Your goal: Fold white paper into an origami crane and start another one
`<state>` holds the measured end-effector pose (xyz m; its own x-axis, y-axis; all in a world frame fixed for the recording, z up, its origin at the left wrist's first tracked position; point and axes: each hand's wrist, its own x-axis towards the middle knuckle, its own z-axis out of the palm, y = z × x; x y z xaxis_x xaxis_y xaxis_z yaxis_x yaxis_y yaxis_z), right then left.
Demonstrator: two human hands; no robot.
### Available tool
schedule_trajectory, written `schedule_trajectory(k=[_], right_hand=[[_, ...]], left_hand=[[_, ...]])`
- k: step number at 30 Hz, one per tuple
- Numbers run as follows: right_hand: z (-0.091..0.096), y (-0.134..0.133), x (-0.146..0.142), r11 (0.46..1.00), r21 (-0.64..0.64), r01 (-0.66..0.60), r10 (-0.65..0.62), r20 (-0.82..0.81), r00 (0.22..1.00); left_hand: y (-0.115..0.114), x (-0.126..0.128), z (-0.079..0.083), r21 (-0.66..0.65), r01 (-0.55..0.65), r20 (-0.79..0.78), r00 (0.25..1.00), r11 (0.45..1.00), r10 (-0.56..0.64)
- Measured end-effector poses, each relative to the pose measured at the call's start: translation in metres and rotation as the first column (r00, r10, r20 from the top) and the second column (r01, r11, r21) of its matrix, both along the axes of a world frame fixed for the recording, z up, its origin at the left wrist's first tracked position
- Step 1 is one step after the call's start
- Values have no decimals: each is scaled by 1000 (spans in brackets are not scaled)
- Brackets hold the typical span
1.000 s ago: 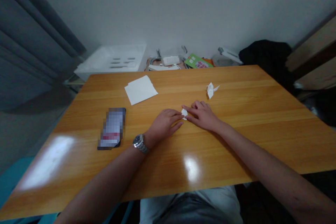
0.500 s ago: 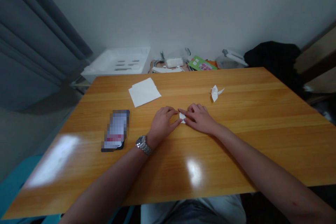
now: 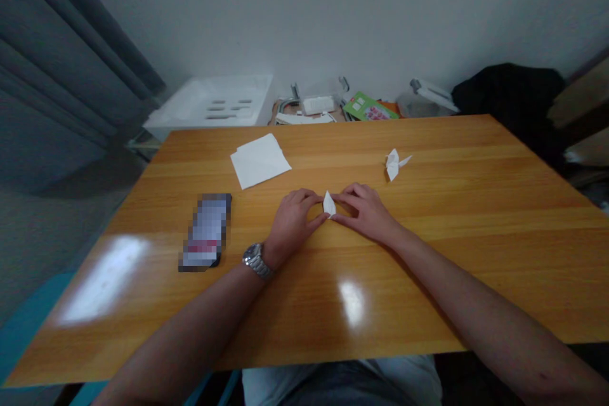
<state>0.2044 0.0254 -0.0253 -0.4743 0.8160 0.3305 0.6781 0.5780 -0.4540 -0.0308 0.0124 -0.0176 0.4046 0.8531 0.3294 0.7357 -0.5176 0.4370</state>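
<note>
Folded paper [image 3: 328, 204] btwn L hand [image 3: 294, 221] & R hand [image 3: 365, 214], touching both.

Pixel blocks blur the smartphone screen [image 3: 205, 231]. Creases on the small folded paper [image 3: 328, 204] are too fine to tell. The left edge crops the gray curtain [image 3: 57, 63] and teal chair [image 3: 28, 311].

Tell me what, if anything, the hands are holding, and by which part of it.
A small folded white paper, by its edges: the left hand at its left side, the right hand at its right.
</note>
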Motion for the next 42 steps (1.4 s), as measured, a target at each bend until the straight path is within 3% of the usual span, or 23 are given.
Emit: schedule_trajectory(k=[6,11,16,25,42], right_hand=[[-1,1,0,1000,21,-15,15,28,1000],[-2,1,0,1000,24,-6,5,15,1000],[3,-1,-1,999,36,-30,29,17,999],[0,1,-4,995,-83,-59,46,-158,986],[1,5,-1,988,-139,-68,47,-150,988]], left_hand=[[-6,7,3,30,32,4,999,999,-32],[-7,10,0,24,-33,14,999,999,33],[-4,7,-1,7,-12,25,1000,1000,12],[-1,5,-3,-27,-8,98,995,1000,10],[0,7,-2,-28,39,103,994,999,-36]])
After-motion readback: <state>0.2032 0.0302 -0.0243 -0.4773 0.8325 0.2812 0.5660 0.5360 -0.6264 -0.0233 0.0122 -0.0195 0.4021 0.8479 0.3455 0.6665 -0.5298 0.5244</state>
